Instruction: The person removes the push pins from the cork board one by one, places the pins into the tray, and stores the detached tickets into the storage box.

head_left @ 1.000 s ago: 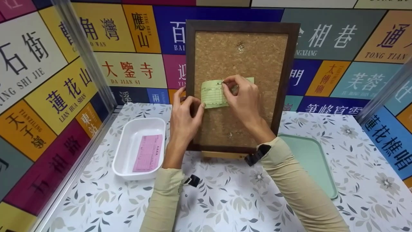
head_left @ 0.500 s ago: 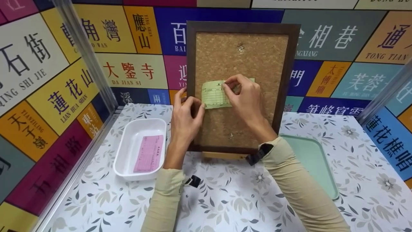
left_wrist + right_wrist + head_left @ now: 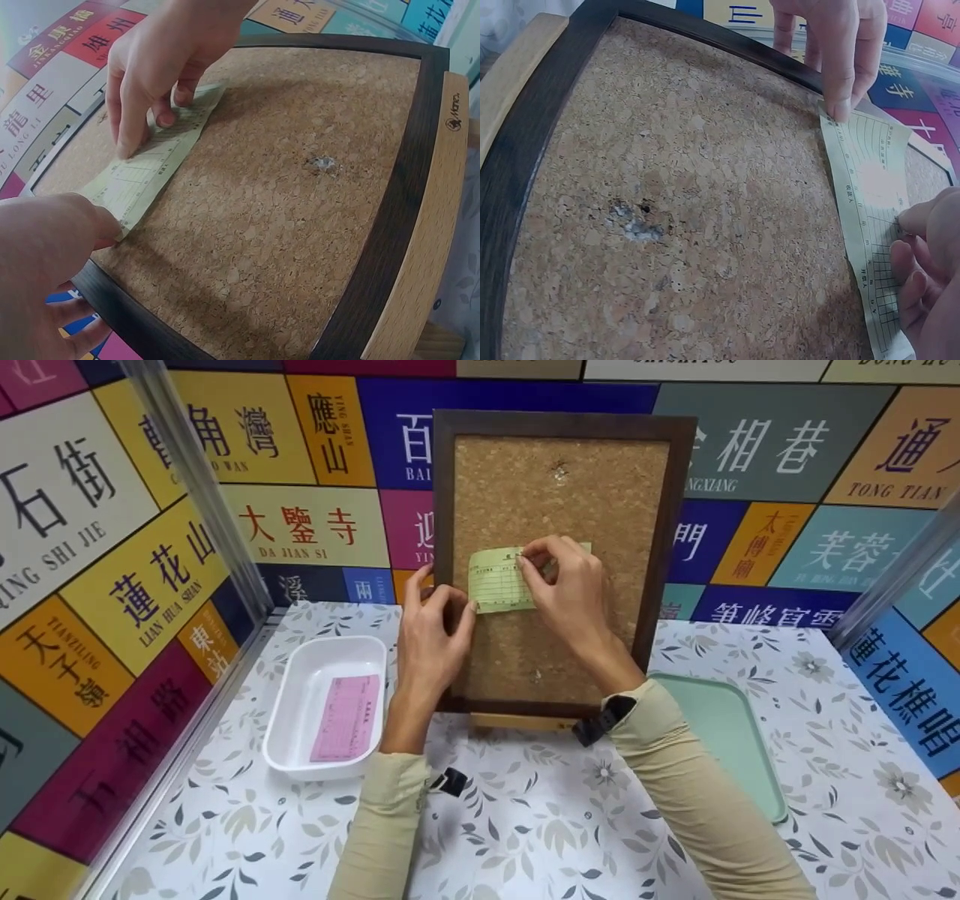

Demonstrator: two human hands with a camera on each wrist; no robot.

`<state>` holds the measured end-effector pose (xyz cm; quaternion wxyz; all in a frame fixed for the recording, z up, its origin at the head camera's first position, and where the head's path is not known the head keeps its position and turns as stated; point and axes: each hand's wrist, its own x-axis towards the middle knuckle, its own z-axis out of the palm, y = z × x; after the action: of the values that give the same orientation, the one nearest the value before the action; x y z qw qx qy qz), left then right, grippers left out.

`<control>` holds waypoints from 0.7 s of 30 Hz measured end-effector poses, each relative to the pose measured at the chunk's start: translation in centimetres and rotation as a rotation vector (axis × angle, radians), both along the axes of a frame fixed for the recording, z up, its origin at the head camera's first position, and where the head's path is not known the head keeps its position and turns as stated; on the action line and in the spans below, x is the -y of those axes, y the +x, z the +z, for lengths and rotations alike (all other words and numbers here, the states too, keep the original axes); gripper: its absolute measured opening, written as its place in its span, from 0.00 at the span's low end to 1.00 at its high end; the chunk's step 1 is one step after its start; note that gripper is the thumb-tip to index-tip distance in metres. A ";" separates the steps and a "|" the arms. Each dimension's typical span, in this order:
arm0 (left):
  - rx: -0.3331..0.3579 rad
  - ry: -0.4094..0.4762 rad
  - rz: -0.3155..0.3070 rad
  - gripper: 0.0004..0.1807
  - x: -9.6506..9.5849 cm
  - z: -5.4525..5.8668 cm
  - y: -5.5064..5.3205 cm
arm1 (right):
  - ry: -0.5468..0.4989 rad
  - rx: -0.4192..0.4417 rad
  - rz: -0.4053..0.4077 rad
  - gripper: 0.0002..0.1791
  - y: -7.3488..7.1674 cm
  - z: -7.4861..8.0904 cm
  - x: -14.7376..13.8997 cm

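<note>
A pale green printed receipt slip (image 3: 495, 581) lies across the framed corkboard (image 3: 559, 502), a little below mid-height on the cork. My left hand (image 3: 431, 641) holds the slip's lower left corner with the thumb; in the left wrist view its other fingers reach past the frame's side edge. Over the slip's right part is my right hand (image 3: 574, 592), thumb and index finger pinched together near the top edge. A tiny dark pin-like thing shows at those fingertips, mostly hidden; I cannot tell its exact kind. The slip (image 3: 855, 210) curves slightly away from the cork.
On the left stands a white tub (image 3: 289, 712) with a pink printed slip (image 3: 346, 718) inside. A light green tray (image 3: 739, 735) lies to the right, partly under the right forearm. The board leans on a wooden stand (image 3: 517, 721). Sign-covered walls surround the floral table.
Both hands keep their places on the slip and the board. Only tiny shifts of the right fingertips and of the view show.
</note>
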<state>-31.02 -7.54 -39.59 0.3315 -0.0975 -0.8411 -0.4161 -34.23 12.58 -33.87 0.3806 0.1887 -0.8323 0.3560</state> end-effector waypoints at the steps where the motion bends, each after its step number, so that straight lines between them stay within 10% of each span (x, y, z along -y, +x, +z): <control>1: -0.003 -0.001 -0.001 0.09 0.0 0.0 0.0 | -0.002 0.000 0.003 0.07 0.0 0.0 0.0; 21: -0.019 0.028 0.007 0.09 0.1 -0.1 -0.1 | -0.054 0.038 0.070 0.04 1.0 0.5 -0.8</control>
<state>-31.10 -7.64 -39.71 0.3424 -0.0937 -0.8323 -0.4258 -33.24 13.42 -33.34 0.3569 0.2004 -0.8225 0.3949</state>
